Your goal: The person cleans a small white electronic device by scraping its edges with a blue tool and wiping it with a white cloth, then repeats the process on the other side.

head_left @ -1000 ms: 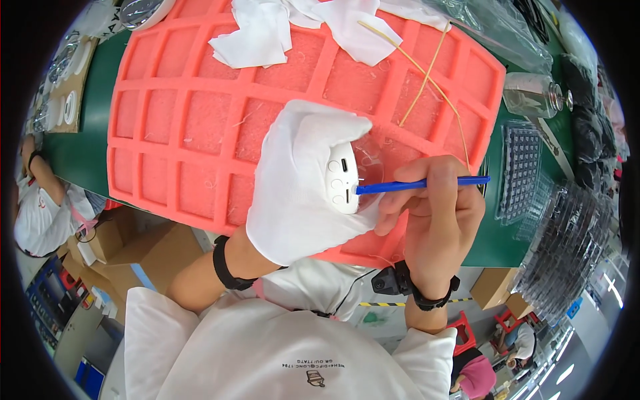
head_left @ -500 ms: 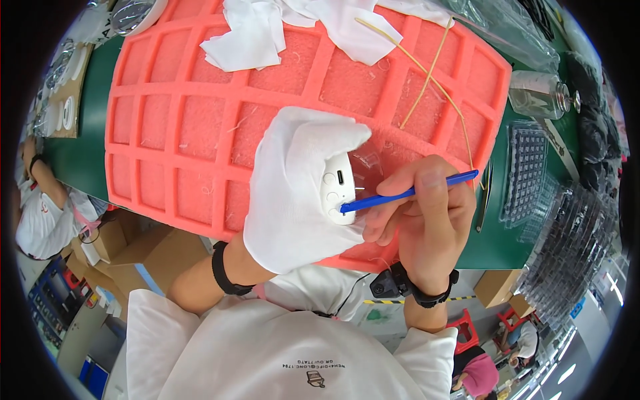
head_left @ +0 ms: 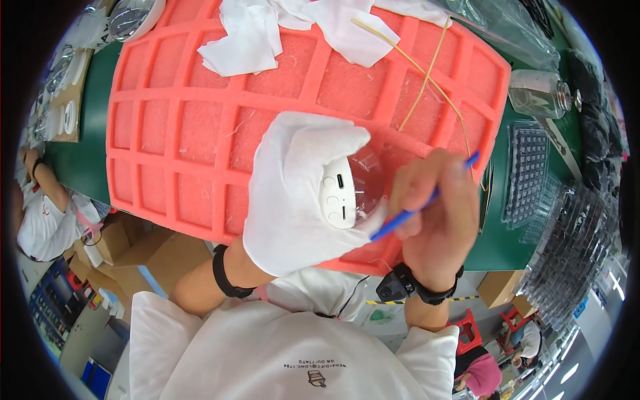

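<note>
Though blurred, the tool (head_left: 400,219) seemingly slants lower-left.

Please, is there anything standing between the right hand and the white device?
Partly. In the picture, clear plastic and the edge of the white-gloved left hand lie between the white device and the right hand, which holds a blue tool. Nothing visible covers the device's side with slots.

The device (head_left: 338,201) is white, the tool (head_left: 392,225) blue.
</note>
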`<state>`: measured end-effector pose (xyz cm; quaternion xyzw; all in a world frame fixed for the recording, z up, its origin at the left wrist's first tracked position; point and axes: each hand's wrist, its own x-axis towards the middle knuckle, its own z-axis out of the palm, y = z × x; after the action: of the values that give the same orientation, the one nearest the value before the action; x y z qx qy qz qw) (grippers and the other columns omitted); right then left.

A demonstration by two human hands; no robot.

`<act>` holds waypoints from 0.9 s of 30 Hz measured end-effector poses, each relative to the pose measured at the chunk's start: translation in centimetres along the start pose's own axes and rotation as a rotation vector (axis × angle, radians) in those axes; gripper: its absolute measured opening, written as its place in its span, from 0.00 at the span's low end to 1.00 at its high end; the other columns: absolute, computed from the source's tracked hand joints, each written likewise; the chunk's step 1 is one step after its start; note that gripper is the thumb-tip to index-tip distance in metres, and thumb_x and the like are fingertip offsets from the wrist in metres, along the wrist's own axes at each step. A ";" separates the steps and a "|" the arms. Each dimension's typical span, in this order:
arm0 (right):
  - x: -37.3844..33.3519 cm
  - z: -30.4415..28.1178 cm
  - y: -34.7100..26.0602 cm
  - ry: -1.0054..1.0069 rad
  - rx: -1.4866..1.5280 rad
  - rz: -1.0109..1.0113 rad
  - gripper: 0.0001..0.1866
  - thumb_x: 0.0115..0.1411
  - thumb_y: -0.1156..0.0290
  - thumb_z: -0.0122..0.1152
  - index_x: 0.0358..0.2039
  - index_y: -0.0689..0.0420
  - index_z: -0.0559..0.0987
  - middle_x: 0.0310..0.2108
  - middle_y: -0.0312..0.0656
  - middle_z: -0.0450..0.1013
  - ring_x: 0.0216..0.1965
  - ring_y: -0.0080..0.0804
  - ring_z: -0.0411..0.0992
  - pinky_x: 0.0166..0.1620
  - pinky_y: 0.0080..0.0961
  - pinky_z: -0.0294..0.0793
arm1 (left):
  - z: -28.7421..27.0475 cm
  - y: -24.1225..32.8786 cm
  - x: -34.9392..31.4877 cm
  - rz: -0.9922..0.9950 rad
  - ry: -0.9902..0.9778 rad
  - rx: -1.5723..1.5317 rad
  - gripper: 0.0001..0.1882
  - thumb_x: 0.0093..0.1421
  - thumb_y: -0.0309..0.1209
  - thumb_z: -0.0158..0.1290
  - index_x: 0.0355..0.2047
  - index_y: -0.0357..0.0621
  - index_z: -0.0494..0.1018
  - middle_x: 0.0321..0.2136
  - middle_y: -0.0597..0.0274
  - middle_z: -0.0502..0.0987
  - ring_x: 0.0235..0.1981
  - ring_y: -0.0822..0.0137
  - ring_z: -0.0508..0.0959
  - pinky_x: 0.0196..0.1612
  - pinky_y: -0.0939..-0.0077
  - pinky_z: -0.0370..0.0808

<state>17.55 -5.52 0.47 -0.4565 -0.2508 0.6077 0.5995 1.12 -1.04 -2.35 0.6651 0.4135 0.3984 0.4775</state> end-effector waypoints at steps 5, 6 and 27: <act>-1.3 0.5 -0.9 0.036 -0.647 -0.576 0.15 0.73 0.70 0.43 0.32 0.63 0.74 0.34 0.48 0.73 0.27 0.28 0.65 0.32 0.25 0.65 | 0.0 0.2 0.7 0.039 -0.022 0.051 0.38 0.35 0.26 0.73 0.50 0.47 0.71 0.41 0.56 0.73 0.40 0.54 0.76 0.38 0.63 0.75; -1.6 0.8 -1.0 0.035 -0.652 -0.576 0.15 0.73 0.70 0.43 0.32 0.63 0.74 0.34 0.48 0.73 0.27 0.28 0.65 0.32 0.25 0.65 | 0.0 0.4 0.7 0.060 -0.013 0.079 0.38 0.35 0.26 0.73 0.50 0.47 0.71 0.42 0.55 0.73 0.41 0.54 0.76 0.39 0.62 0.75; -2.6 2.5 -0.6 0.021 -0.997 -0.458 0.10 0.53 0.89 0.63 0.34 0.63 0.78 0.35 0.41 0.74 0.27 0.22 0.68 0.28 0.17 0.63 | -3.1 0.2 1.4 0.306 -0.198 0.359 0.42 0.37 0.27 0.74 0.57 0.44 0.71 0.55 0.50 0.70 0.48 0.53 0.78 0.49 0.63 0.77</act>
<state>15.36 -7.28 2.79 -0.6249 -0.5956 0.2646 0.4300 -1.25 1.14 -1.27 0.8299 0.3233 0.3190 0.3240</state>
